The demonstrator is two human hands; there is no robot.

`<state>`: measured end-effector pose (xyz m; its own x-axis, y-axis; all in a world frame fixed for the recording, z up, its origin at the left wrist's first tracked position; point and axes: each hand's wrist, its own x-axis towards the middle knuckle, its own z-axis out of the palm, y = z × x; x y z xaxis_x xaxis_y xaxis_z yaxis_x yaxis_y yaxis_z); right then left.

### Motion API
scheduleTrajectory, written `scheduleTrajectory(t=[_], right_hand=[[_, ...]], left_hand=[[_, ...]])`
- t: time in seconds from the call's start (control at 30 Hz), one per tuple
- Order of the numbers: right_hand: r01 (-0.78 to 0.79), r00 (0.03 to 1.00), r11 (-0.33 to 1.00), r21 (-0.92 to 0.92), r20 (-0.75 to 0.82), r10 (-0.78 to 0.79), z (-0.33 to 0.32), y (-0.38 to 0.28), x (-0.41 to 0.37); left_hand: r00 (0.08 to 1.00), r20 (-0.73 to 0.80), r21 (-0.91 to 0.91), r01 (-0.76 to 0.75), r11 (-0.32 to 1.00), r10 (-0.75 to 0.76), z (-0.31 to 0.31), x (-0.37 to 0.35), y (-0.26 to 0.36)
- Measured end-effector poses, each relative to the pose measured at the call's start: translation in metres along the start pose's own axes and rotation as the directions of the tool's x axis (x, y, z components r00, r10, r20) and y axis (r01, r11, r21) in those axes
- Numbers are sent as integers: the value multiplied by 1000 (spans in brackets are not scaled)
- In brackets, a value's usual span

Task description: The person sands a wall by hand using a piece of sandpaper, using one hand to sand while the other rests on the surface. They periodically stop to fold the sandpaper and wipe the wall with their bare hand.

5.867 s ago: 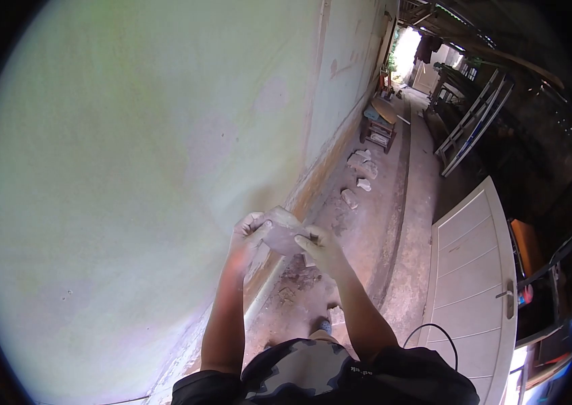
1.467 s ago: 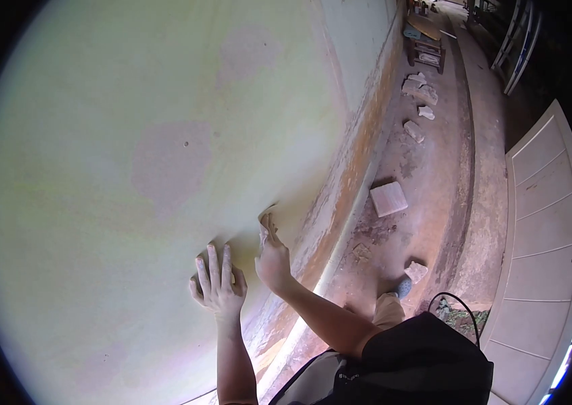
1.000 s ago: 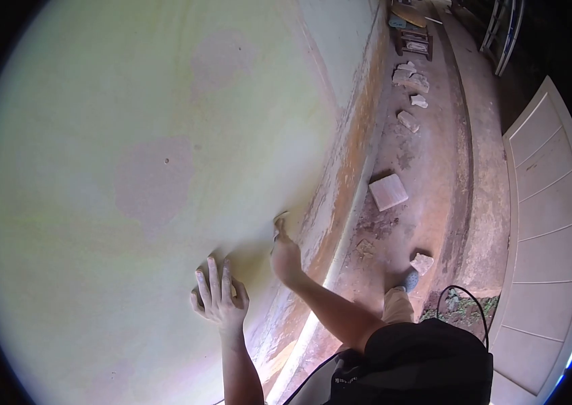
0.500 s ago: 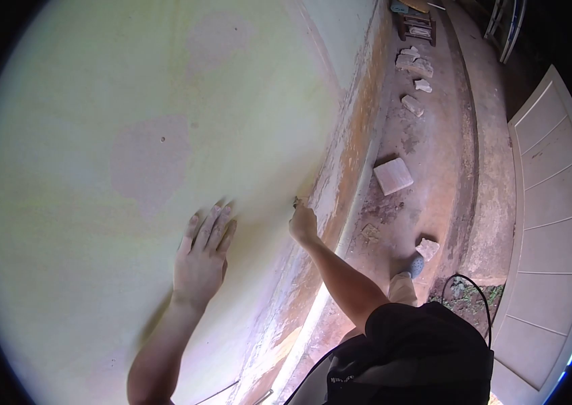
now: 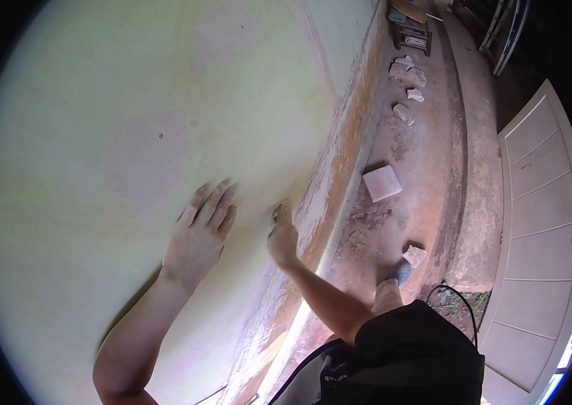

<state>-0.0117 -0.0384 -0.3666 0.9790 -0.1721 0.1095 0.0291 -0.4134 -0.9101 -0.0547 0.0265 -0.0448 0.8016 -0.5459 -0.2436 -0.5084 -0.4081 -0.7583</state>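
Note:
My left hand lies flat against the pale green wall, palm down, with its fingers slightly spread and dusty. To its right, my right hand is closed near the lower part of the wall. Its fingers grip something small and thin at the wall surface, too hidden to name. Just beside that hand runs a worn, peeling strip along the wall's foot. Above my left hand is a greyish patch with a small dark hole in it.
On the floor right of the wall lie a square pale block, a broken chunk near my foot and several fragments farther off. A small wooden frame stands beyond them. At the right is a white panelled door.
My right hand has shifted left and down in the view, a little farther from the peeling strip. My left hand has slid slightly upward along the wall. The camera view has shifted slightly.

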Motion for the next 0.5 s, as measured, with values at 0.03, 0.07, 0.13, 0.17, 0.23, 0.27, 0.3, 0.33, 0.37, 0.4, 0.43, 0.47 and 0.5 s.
scheduleTrajectory(t=[0.03, 0.07, 0.13, 0.17, 0.23, 0.27, 0.3, 0.33, 0.37, 0.4, 0.43, 0.47, 0.5], right_hand=[[115, 993, 991, 69, -42, -113, -10, -24, -27], [228, 972, 964, 136, -88, -218, -27, -47, -46], [139, 989, 977, 163, 33, -146, -21, -25, -56], [49, 986, 982, 181, 148, -76, -15, -9, -53], [-217, 971, 939, 267, 157, 180, 5, 41, -12], [-311, 863, 949, -51, 403, 304, -6, 51, 17], [-326, 860, 944, -44, 402, 315, -18, 42, 32], [-340, 859, 940, -35, 395, 325, -33, 27, 39], [-223, 956, 967, 123, 222, 192, -31, 11, 30], [-76, 997, 965, 250, 28, 71, -27, -10, 11], [63, 997, 965, 255, 19, -70, -46, -40, -12], [255, 965, 956, 148, -105, -241, -35, -45, -30], [309, 948, 945, 112, -122, -295, -31, -39, -39]], left_hand=[[1000, -20, 12, 3, 1000, -2, 1, 5, 0], [999, -35, 24, 4, 1000, -3, 2, 8, 0], [1000, -21, 26, -1, 1000, 1, 3, 6, 1], [1000, -11, 35, -6, 999, 7, 4, 6, 1], [1000, -18, 29, -6, 1000, 6, 6, 6, 2], [1000, -25, 22, -8, 1000, 8, 6, 5, 4], [1000, -21, 18, -9, 1000, 9, 6, 4, 6], [1000, -18, 22, -15, 1000, 15, 6, 5, 6], [1000, -19, 29, -19, 999, 19, 6, 8, 5], [1000, -19, 26, -17, 1000, 17, 6, 11, 4], [1000, -22, 26, -9, 1000, 10, 7, 10, 4], [1000, -24, 28, -6, 1000, 7, 8, 9, 5], [1000, -21, 27, -13, 1000, 14, 7, 9, 6]])
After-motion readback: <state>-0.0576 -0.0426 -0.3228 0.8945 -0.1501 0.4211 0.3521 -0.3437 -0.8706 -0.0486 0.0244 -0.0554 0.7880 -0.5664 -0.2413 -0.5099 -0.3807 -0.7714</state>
